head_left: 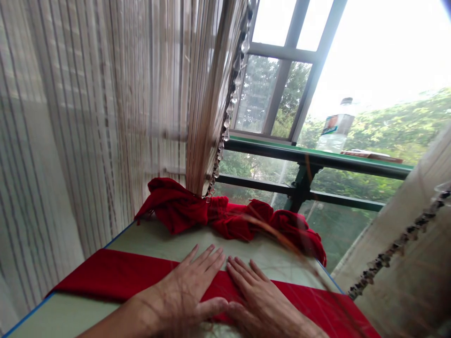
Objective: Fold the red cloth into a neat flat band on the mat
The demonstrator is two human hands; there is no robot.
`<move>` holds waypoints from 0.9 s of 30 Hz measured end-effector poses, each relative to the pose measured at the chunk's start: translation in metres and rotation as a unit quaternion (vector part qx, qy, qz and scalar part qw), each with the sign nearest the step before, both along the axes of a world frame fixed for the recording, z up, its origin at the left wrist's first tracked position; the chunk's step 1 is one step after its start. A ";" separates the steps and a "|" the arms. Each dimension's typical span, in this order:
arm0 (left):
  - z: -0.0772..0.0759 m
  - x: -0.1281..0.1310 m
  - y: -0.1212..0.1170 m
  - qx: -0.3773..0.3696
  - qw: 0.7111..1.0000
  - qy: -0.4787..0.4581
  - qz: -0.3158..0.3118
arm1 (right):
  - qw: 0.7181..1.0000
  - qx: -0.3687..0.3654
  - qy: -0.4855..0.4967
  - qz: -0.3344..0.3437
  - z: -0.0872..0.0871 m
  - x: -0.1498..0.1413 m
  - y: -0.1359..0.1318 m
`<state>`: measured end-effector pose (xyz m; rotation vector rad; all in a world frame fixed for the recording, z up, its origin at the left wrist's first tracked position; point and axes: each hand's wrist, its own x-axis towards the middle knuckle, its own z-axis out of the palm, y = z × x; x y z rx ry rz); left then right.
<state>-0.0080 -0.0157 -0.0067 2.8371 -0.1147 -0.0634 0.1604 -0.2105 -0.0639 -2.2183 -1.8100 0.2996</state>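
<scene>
A folded strip of red cloth (pixel 116 277) lies flat across the pale tabletop (pixel 95 310), reaching both side edges. Both of my hands rest on its middle, palms down. My left hand (pixel 192 286) has its fingers stretched forward, their tips past the strip's far edge. Close beside it, my right hand (pixel 255 293) also lies flat with fingers extended. The two thumbs meet or nearly meet between the hands. Neither hand grips anything. Beyond the fingertips, a crumpled heap of red cloth (pixel 179 206) runs along the table's far end.
A striped string curtain (pixel 116 117) hangs at the left, with a beaded strand (pixel 232 94) beside it. Behind the table, a dark green railing (pixel 268 148) bears a plastic bottle (pixel 336 126) and a flat packet (pixel 369 155). Another beaded strand (pixel 398 249) hangs at right.
</scene>
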 end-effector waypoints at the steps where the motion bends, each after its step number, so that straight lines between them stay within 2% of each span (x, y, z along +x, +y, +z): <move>1: -0.001 0.000 0.000 0.002 1.000 0.015 0.005 | 1.000 0.001 0.001 -0.003 0.002 0.000 0.000; 3: -0.002 0.000 -0.001 0.006 0.999 0.041 0.010 | 1.000 0.009 0.003 -0.007 0.004 -0.001 -0.001; 8: -0.001 0.000 -0.004 0.012 1.000 0.024 0.007 | 0.998 0.065 -0.009 -0.015 0.003 0.002 -0.003; 11: -0.003 0.000 -0.004 0.019 0.998 0.050 0.013 | 0.999 0.037 -0.009 -0.009 -0.001 0.003 -0.003; 14: -0.009 0.001 -0.001 0.020 1.000 -0.008 0.003 | 1.000 0.007 -0.003 0.004 -0.004 0.002 -0.002; 16: -0.011 0.001 0.000 0.022 0.999 -0.031 0.002 | 1.000 0.027 -0.006 0.003 -0.006 0.002 -0.002; 19: -0.005 0.001 -0.002 0.015 1.000 0.020 0.007 | 0.998 0.057 -0.015 -0.002 -0.006 0.001 -0.002; 23: 0.005 0.001 -0.007 0.005 0.999 0.038 0.015 | 1.000 0.023 -0.004 0.002 -0.003 0.000 -0.002; 27: 0.005 0.000 -0.009 0.007 0.999 0.045 0.011 | 1.000 0.022 0.002 -0.003 0.004 -0.002 -0.002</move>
